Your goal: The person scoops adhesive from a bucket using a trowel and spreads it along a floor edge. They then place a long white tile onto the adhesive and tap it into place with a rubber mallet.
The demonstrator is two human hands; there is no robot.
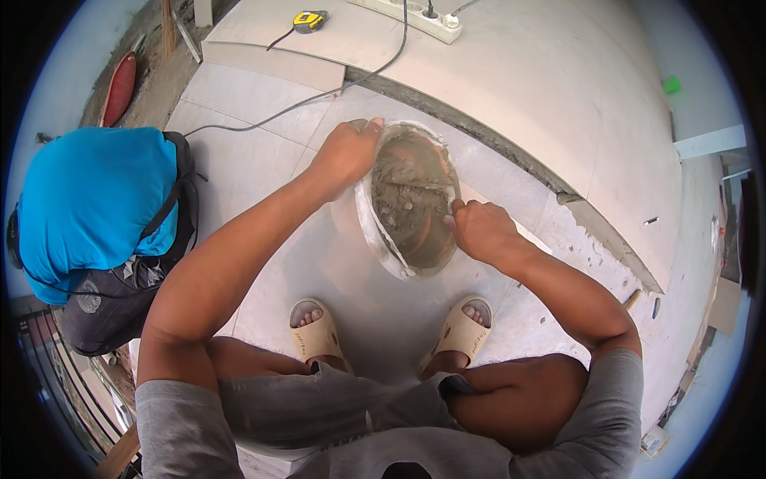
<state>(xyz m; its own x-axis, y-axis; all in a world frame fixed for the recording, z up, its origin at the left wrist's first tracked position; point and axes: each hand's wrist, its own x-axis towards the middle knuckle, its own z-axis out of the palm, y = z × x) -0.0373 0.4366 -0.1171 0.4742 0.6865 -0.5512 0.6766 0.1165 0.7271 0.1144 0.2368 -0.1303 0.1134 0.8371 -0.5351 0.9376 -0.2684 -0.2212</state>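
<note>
Co-worker in blue shirt [92, 199] crouches left of bowl. Left hand [345, 153] grip clamped on mortar bowl [411, 199] far rim – steadying it on floor tile [255, 160]. Right hand [481, 230] fingers closed at near rim – on what, cannot tell.

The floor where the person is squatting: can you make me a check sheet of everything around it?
Surface: pale floor tiles, dusty, with a dark open joint running across.
Job's things: a round bowl of grey wet mortar sits on the tiles between the feet in beige sandals.
Clutter: yellow tape measure, small green thing.
Hands: left hand grips the bowl's far rim; right hand is closed at its near rim, what it holds is hidden.
Cables: black cable leads to a white power strip.
Surroundings: another person in a blue shirt crouches at left; bare dirt beyond.
</note>
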